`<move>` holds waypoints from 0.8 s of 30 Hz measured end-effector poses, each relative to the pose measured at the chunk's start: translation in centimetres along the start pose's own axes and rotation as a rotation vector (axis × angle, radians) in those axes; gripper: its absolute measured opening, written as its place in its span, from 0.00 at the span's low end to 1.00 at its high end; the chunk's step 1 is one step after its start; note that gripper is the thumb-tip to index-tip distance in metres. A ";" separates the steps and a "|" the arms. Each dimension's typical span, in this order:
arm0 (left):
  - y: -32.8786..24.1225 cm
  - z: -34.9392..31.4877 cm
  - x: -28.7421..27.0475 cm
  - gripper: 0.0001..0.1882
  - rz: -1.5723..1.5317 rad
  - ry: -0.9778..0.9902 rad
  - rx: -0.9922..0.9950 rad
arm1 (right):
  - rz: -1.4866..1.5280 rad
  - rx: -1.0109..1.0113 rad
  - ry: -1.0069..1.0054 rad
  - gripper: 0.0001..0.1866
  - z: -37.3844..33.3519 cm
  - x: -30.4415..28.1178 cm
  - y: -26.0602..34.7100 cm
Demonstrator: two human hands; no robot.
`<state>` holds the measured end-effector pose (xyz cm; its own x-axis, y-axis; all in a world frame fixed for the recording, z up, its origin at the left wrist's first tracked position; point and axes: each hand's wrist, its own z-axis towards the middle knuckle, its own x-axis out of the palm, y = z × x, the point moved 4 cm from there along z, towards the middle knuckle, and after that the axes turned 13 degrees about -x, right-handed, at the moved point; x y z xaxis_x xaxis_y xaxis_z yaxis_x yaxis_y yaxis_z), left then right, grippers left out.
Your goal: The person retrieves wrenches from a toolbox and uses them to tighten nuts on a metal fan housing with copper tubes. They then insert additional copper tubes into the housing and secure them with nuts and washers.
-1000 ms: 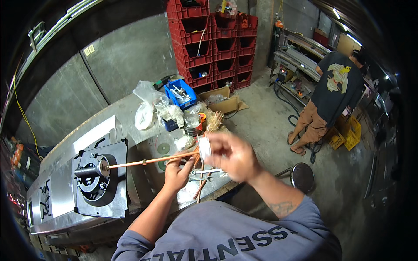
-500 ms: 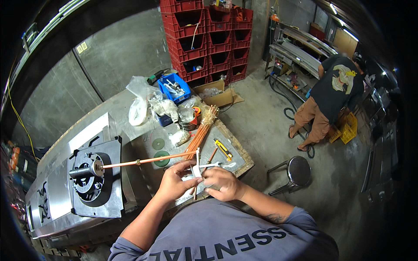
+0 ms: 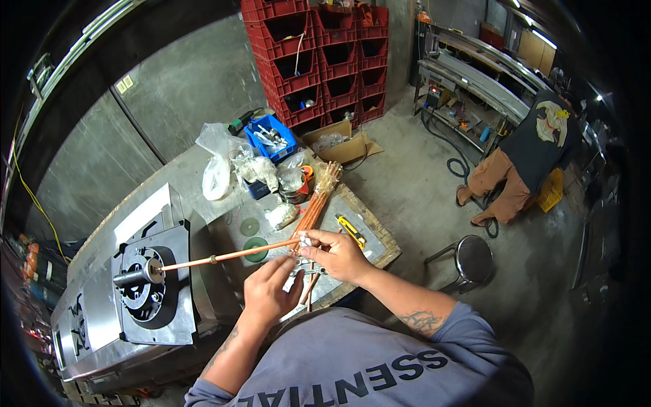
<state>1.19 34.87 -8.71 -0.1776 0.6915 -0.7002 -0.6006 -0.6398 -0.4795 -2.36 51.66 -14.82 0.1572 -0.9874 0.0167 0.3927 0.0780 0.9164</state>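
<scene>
A long copper tube with a brass fitting partway along it reaches from a black burner towards my hands. White tape shows at the tube's near end. My right hand pinches this tape between thumb and fingers, right at the tube end. Below the tube, my left hand holds nothing visible, its thumb apart from its bent fingers. A spanner lies on the table under my hands, partly hidden. Beyond them rests a bundle of copper tubes. What lies inside my right fingers is hidden.
A yellow utility knife lies near the worktable's right edge. Green discs, plastic bags and a blue bin sit farther back. At right stand a round stool and a bending person.
My right hand has moved up to the tube end, with the white tape now pinched there. My left hand has dropped away and its fingers have opened. The other person bends lower.
</scene>
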 end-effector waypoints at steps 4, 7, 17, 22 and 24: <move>-2.4 2.8 -2.2 0.16 0.214 -0.071 0.171 | -0.129 -0.092 -0.017 0.13 0.1 -0.2 -0.1; -1.9 6.3 -1.5 0.14 0.150 0.272 -0.011 | -0.162 -0.127 0.000 0.11 0.8 -0.5 -0.1; -1.7 7.9 -1.1 0.14 0.331 0.487 -0.313 | -0.191 -0.234 0.118 0.17 4.7 -1.8 -0.5; -1.9 6.9 -2.2 0.19 0.326 0.398 -0.306 | -0.222 -0.230 0.241 0.25 7.8 -2.8 1.2; -1.8 6.5 -2.6 0.22 0.284 0.375 -0.341 | -0.220 -0.266 0.267 0.26 9.0 -3.1 2.8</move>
<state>-2.36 36.45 -2.59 0.0303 0.3505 -0.9361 -0.2739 -0.8978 -0.3450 -9.89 53.75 -8.76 0.2584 -0.9171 -0.3037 0.6570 -0.0636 0.7512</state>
